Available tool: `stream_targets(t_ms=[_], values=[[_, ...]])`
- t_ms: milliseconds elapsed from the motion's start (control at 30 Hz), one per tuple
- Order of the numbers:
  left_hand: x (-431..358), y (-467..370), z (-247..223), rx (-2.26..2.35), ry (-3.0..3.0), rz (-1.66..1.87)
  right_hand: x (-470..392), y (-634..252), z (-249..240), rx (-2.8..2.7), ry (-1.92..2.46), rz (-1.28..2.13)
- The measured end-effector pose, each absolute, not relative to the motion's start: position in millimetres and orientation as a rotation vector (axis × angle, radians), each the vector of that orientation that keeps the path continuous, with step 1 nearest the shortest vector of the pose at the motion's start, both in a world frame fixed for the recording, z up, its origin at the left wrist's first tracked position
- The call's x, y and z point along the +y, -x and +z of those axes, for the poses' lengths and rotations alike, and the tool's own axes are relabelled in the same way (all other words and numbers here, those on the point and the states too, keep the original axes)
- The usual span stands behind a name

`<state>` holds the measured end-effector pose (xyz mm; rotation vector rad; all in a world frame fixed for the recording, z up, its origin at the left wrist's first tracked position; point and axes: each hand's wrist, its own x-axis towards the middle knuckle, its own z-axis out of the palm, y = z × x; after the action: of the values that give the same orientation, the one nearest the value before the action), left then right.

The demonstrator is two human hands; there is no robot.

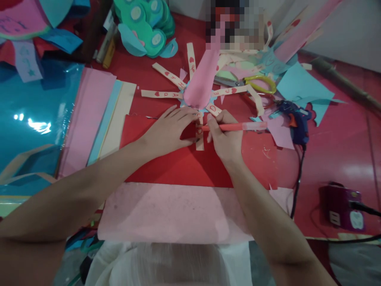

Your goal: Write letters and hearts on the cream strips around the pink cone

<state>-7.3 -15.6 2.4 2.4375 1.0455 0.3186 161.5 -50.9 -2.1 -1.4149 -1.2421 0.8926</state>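
Note:
A red pen [235, 126] is gripped in my right hand [225, 139], its tip on a cream paper strip [199, 144]. My left hand [168, 129] lies flat with its fingers stretched out, fingertips and thumb at the strip's left edge. That strip belongs to a paper craft whose several strips fan out round a pink paper cone [202, 79], over a light blue base mostly hidden by the cone. Red hearts and letters mark the other strips. Beneath my hands is a red sheet [175, 171], with a pale pink sheet [166, 212] nearer me.
To the right lie yellow-handled scissors [260, 84], a dark blue glue gun [297, 123] with a cord, and a purple power adapter [343, 208]. Coloured paper sheets [89, 103] are stacked left. Green foam shapes [145, 28] and markers [109, 51] stand at the back.

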Motion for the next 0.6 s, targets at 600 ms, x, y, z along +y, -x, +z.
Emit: stream_targets(t_ms=[600], values=[[-16.4,7.3,3.4,1.057,-2.443,0.305,-51.7,-164.5,-5.5,-1.242,1.441,0.876]])
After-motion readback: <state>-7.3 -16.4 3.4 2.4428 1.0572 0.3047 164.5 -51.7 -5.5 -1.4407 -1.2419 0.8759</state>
